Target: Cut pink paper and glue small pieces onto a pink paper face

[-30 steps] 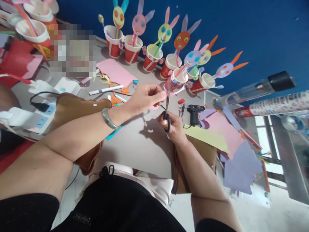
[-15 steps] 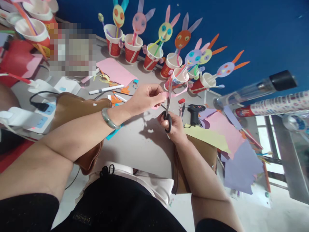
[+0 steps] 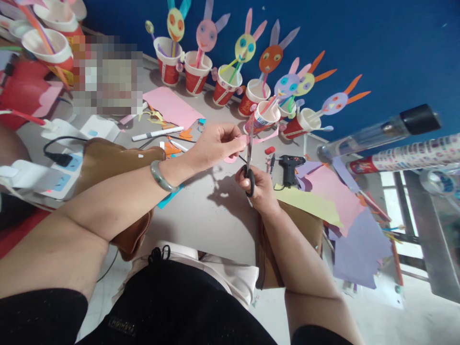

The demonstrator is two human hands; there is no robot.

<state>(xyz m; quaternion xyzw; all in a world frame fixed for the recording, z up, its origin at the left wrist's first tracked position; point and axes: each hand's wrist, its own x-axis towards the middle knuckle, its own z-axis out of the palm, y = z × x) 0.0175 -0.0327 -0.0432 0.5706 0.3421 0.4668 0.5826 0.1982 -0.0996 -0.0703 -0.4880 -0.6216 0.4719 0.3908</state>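
Note:
My left hand [image 3: 221, 146] pinches a piece of pink paper [image 3: 266, 137], with a narrow strip of it stretching off to the right. In my right hand [image 3: 259, 187] is a pair of scissors [image 3: 249, 158] with black handles, my thumb through one loop. The blades point up and away from me and lie across the pink paper close to my left fingertips. Just behind the paper stands a paper cup [image 3: 266, 115] with a paper rabbit face on a straw above it.
More rabbit cups [image 3: 197, 74] line the blue wall. On the right lie a black glue gun [image 3: 289, 168], a red cap [image 3: 269, 150], yellow paper [image 3: 309, 203] and purple paper [image 3: 361, 254]. On the left are a white marker [image 3: 157, 133], pink paper [image 3: 174, 106] and a power strip [image 3: 66, 175].
The scissors' blades look closer together than half a second ago. Both hands stay in nearly the same place, and the pink paper is still between them.

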